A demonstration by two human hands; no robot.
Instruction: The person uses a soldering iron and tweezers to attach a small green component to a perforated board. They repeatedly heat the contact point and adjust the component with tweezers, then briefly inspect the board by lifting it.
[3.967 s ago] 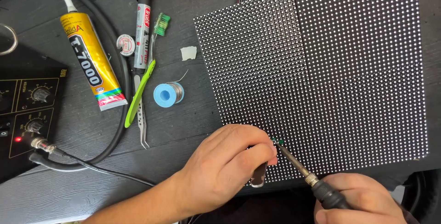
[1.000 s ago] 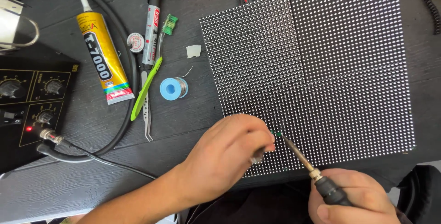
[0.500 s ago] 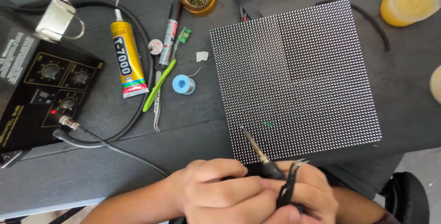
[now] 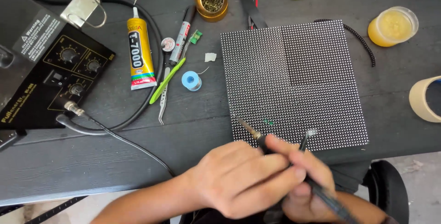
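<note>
left hand [image 4: 239,178] closed over right hand [image 4: 305,182], at near edge of counter [image 4: 92,159] | right hand grips soldering iron [image 4: 257,136] (tip on panel) plus tweezers [image 4: 307,137] | LED panel [image 4: 294,84] flat, right of centre | glue tube [image 4: 139,54] far left

Your left hand [image 4: 239,178]: fingers curled, lying over the right. Your right hand [image 4: 305,185]: fist closed, partly hidden beneath.
</note>
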